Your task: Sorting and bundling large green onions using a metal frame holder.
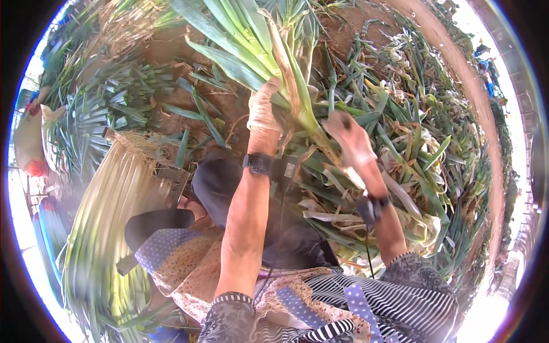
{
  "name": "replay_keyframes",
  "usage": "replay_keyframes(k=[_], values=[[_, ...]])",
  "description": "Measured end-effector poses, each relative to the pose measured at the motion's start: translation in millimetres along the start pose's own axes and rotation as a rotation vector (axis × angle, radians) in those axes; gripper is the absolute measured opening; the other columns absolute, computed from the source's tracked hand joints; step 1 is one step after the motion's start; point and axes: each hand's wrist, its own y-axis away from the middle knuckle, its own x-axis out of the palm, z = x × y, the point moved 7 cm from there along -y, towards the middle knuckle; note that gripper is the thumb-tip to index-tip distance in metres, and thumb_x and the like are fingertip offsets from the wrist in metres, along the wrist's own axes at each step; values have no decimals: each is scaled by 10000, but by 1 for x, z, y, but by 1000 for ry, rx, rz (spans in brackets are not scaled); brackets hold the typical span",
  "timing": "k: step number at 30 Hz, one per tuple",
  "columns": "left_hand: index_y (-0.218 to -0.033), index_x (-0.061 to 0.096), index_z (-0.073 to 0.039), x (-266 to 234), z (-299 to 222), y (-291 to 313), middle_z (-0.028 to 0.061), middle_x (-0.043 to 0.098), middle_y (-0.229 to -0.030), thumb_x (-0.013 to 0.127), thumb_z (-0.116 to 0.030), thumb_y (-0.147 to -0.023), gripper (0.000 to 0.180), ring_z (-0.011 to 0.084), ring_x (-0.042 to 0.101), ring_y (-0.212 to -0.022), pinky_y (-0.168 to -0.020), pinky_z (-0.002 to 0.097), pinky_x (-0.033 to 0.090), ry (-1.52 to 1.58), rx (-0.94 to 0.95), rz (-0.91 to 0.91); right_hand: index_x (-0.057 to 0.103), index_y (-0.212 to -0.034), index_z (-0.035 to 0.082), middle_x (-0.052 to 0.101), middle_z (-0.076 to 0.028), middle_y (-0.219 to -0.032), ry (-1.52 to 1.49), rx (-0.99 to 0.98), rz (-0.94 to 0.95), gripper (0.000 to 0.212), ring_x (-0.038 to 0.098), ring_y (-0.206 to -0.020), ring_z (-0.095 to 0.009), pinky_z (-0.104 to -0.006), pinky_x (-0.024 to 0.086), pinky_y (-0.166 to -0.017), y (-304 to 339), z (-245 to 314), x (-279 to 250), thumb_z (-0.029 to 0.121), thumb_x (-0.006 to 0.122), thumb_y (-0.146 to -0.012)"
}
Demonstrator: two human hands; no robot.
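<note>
My left hand (263, 108), in a pale glove, grips a large leek (251, 51) by its stalk where the green leaves fan out upward. My right hand (350, 137) is closed on the lower stalk of the same leek, near a dry outer leaf that hangs down; a dark handle end shows at the top of the fist, and I cannot tell what it belongs to. Both wrists carry dark bands. My patterned sleeves and lap fill the lower part of the picture.
A long stack of cleaned pale-green leeks (108, 217) lies at my left. Cut leaves and trimmings (423, 148) cover the ground at right. More leeks (97, 114) are piled at the far left on brown soil (171, 51). A person (486, 63) stands far right.
</note>
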Motion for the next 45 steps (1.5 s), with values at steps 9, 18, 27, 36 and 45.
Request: replay_keyframes(k=[9, 18, 27, 36, 45], values=[[-1116, 560, -48, -10, -46, 4, 47, 603, -965, 696, -197, -794, 380, 206, 577, -869, -792, 344, 480, 132, 116, 44, 532, -901, 48, 423, 12, -626, -2199, 1220, -559, 172, 428, -570, -111, -279, 466, -630, -64, 33, 39, 191, 625, -882], [-1024, 601, -33, -38, -44, 12, 72, 634, -852, 698, -257, -824, 315, 215, 615, -714, -619, 358, 521, 122, 143, -161, 589, -933, 50, 575, -64, -666, -732, 974, 82, 155, 547, -549, -202, -319, 432, -495, 164, 10, -43, 189, 598, -864], [-1078, 578, -22, -33, -97, 10, 93, 632, -891, 729, -308, -796, 429, 239, 611, -725, -660, 398, 519, 130, 349, -185, 635, -986, 71, 654, -183, -933, 223, 1166, 783, 302, 619, -842, -363, -432, 481, -730, 453, -75, -97, 253, 678, -749], [-1119, 539, -23, -36, -122, 9, 139, 636, -895, 710, -417, -806, 531, 289, 627, -758, -721, 435, 527, 166, 421, -38, 642, -1053, 71, 645, -175, -1003, 331, 889, 763, 445, 614, -955, -326, -392, 475, -855, 292, -164, -149, 320, 721, -692], [-1055, 586, -19, -9, -95, 14, 103, 659, -870, 749, -425, -763, 527, 245, 647, -752, -745, 404, 562, 105, 295, 134, 558, -1231, 67, 660, -172, -1006, -273, 376, 259, 654, 653, -898, -272, -379, 509, -841, -10, 35, -10, 436, 753, -728]])
